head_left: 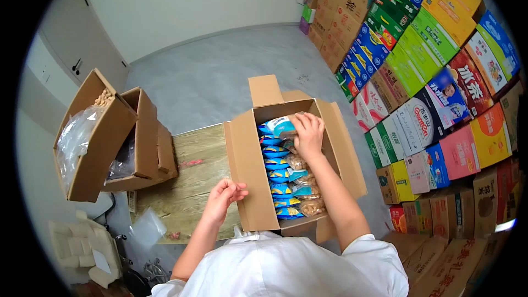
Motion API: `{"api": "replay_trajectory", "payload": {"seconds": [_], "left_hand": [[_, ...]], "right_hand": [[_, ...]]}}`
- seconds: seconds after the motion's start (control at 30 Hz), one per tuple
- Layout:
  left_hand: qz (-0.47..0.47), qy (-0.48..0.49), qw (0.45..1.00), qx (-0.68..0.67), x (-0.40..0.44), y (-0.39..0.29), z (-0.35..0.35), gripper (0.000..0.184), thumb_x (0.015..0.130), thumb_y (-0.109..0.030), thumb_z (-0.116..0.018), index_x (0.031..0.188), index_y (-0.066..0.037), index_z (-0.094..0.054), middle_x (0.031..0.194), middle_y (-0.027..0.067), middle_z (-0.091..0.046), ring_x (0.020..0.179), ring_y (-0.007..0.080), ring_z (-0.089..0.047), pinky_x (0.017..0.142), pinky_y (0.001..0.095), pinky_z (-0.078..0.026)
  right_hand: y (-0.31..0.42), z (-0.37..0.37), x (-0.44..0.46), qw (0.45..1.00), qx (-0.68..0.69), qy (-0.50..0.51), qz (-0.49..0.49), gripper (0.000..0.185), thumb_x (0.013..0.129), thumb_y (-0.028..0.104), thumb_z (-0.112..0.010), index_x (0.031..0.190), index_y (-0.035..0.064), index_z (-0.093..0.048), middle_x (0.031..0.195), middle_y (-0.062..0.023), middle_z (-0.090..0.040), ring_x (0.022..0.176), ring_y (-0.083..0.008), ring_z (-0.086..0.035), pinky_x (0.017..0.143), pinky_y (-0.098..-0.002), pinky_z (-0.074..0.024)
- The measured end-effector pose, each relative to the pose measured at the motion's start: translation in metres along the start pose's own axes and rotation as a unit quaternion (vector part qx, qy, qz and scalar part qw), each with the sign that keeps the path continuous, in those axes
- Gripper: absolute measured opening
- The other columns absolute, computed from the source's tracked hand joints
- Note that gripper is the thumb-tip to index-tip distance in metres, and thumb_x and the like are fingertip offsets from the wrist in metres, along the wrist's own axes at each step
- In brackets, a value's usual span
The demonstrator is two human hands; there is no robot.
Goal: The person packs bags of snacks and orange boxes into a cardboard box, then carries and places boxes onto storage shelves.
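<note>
In front of me stands an open cardboard box (253, 173) with its flaps folded out. Blue bags (279, 177) line its left side in a column, and clear bags of brown, nut-like food (311, 207) lie along the right. My right hand (309, 132) reaches into the far end, its fingers closed on a teal and clear snack bag (282, 126). Over the left flap hovers my left hand (224, 198), fingers curled together with nothing visible in them.
Left of the box, two open cartons (110, 148) hold clear plastic and some peanut-like pieces. They stand on a yellowish table (203, 187) beside a plastic bag (148, 227). Stacked product boxes (423, 110) line the right; a cream chair (85, 242) is lower left.
</note>
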State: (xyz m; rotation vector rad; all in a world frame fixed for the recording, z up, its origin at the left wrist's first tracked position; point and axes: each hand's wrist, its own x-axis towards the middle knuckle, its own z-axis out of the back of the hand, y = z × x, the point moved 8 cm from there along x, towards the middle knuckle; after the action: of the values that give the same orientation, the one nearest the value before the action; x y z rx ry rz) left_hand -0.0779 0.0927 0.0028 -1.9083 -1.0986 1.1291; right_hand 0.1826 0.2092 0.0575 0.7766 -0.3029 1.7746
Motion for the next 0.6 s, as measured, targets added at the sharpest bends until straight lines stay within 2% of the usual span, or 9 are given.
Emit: {"api": "replay_trajectory", "payload": {"seconds": [0.17,0.27,0.4,0.47,0.6], "left_hand": [[-0.009,-0.050,0.999,0.005,-0.010,0.002,0.018,0.015,0.097,-0.022,-0.052,0.090,-0.008,-0.052,0.106,0.0140,-0.064,0.092,0.0202,-0.065,0.086,0.0343,-0.050],[-0.016,-0.077,0.997,-0.002,-0.017,0.004,0.031,0.016,0.097,-0.022,-0.052,0.090,-0.008,-0.052,0.106,0.0137,-0.065,0.091,0.0196,-0.065,0.085,0.0335,-0.050],[-0.022,-0.105,0.994,-0.005,-0.026,0.005,0.041,0.016,0.097,-0.022,-0.052,0.090,-0.008,-0.052,0.105,0.0135,-0.065,0.090,0.0192,-0.065,0.084,0.0329,-0.050],[-0.022,-0.113,0.993,-0.008,-0.028,0.006,0.043,0.016,0.097,-0.022,-0.052,0.090,-0.008,-0.052,0.105,0.0131,-0.065,0.090,0.0189,-0.065,0.083,0.0325,-0.050],[-0.026,-0.109,0.994,-0.012,-0.026,0.008,0.043,0.016,0.097,-0.022,-0.052,0.089,-0.008,-0.052,0.104,0.0129,-0.065,0.090,0.0186,-0.064,0.083,0.0324,-0.050]], "right_hand": [[-0.036,-0.062,0.013,0.997,-0.067,0.040,0.002,0.029,0.074,0.007,-0.059,0.102,0.0120,-0.063,0.105,-0.0062,-0.060,0.106,-0.0264,-0.051,0.092,-0.0464,-0.0352],[-0.054,-0.098,0.006,0.979,-0.145,0.130,-0.056,0.015,0.083,0.012,-0.052,0.094,0.0131,-0.063,0.093,-0.0074,-0.057,0.101,-0.0264,-0.051,0.091,-0.0480,-0.0351],[-0.070,-0.123,-0.003,0.969,-0.169,0.161,-0.084,0.017,0.085,0.015,-0.050,0.097,0.0135,-0.062,0.099,-0.0075,-0.058,0.105,-0.0271,-0.051,0.100,-0.0516,-0.0304],[-0.081,-0.139,-0.006,0.947,-0.160,0.250,-0.119,0.020,0.087,0.014,-0.048,0.101,0.0129,-0.062,0.106,-0.0093,-0.058,0.112,-0.0279,-0.049,0.103,-0.0533,-0.0265],[-0.085,-0.146,-0.003,0.936,-0.148,0.288,-0.139,0.028,0.084,0.012,-0.050,0.110,0.0105,-0.059,0.115,-0.0127,-0.056,0.121,-0.0300,-0.045,0.106,-0.0531,-0.0241]]}}
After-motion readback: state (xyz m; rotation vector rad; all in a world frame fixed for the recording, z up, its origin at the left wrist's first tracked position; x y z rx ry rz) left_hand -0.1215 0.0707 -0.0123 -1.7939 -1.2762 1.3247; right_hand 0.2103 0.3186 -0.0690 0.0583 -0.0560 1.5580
